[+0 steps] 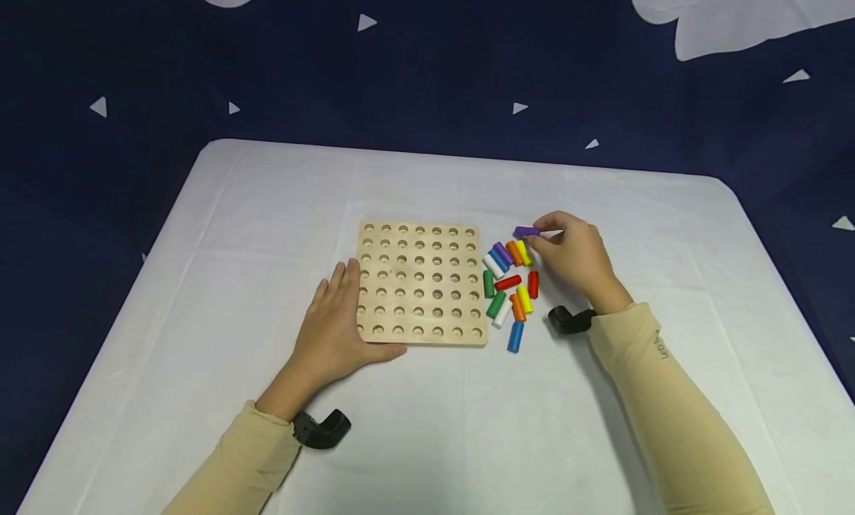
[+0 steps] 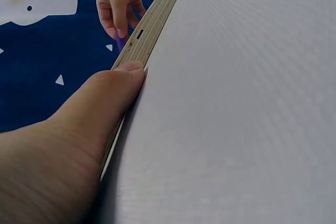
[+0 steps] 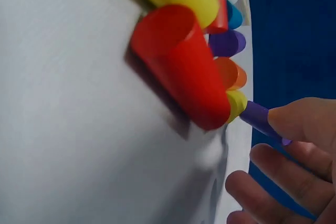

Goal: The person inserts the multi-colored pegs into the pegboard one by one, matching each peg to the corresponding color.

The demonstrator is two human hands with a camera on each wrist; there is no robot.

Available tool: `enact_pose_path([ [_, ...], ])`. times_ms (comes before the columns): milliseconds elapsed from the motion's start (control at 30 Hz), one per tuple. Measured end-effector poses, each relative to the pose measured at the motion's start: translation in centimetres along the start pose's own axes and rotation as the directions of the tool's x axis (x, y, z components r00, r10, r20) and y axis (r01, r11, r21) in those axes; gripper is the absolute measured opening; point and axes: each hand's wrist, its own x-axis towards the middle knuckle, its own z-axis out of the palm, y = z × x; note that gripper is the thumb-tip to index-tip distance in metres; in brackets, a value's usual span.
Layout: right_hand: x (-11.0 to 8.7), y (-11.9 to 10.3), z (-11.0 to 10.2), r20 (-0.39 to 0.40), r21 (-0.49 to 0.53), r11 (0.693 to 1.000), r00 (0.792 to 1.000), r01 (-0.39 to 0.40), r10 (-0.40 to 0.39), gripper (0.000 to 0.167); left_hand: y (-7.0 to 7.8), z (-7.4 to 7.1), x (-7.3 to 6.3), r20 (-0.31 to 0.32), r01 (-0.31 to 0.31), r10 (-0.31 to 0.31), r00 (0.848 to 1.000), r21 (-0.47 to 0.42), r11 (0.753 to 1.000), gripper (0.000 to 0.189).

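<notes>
A square wooden pegboard (image 1: 419,277) with rows of round holes lies flat on the table. My left hand (image 1: 334,333) rests against its near left corner, fingers straight along the left side. In the left wrist view the thumb (image 2: 123,85) lies on the board's front edge (image 2: 152,27). Thumb and fingertips of my right hand (image 1: 577,255) pinch a purple peg (image 1: 525,232) beyond the loose pegs at the board's right. The right wrist view has this purple peg (image 3: 260,119) past the end of a yellow peg (image 3: 236,105), the other fingers spread below.
Right of the board lie several coloured pegs, among them a red peg (image 1: 533,284), a blue peg (image 1: 515,337), and a green peg (image 1: 489,283). White cloth (image 1: 234,225) covers the table. A dark blue patterned backdrop (image 1: 427,77) stands behind it. Each wrist wears a black device (image 1: 322,430).
</notes>
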Motion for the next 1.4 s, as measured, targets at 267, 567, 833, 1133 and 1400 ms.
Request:
enact_pose_path([
  [267,0.3,-0.6,0.3,-0.009,0.077,0.997,1.0,0.007,-0.007,0.026,0.0,0.0,0.0,0.001,-0.001,0.001,1.0,-0.003,1.0,0.149],
  [567,0.7,-1.5,0.7,-0.082,0.09,0.993,0.994,0.082,-0.074,0.027,0.0,0.0,0.0,-0.004,-0.004,0.004,1.0,-0.003,1.0,0.149],
  [833,1.6,-3.5,1.5,-0.059,0.016,0.983,0.982,0.183,-0.182,0.033,0.1,0.0,0.0,-0.011,-0.008,0.008,1.0,-0.004,1.0,0.149],
  [1133,2.6,-6.7,3.0,0.021,-0.085,0.931,0.934,0.356,-0.356,0.032,0.3,0.2,-0.1,-0.019,-0.003,0.003,1.0,-0.016,1.0,0.15],
  [1400,2.6,-7.5,3.2,0.062,-0.168,0.898,0.914,0.406,-0.401,0.022,0.7,0.1,-0.1,-0.017,-0.008,0.007,1.0,-0.016,1.0,0.149],
])
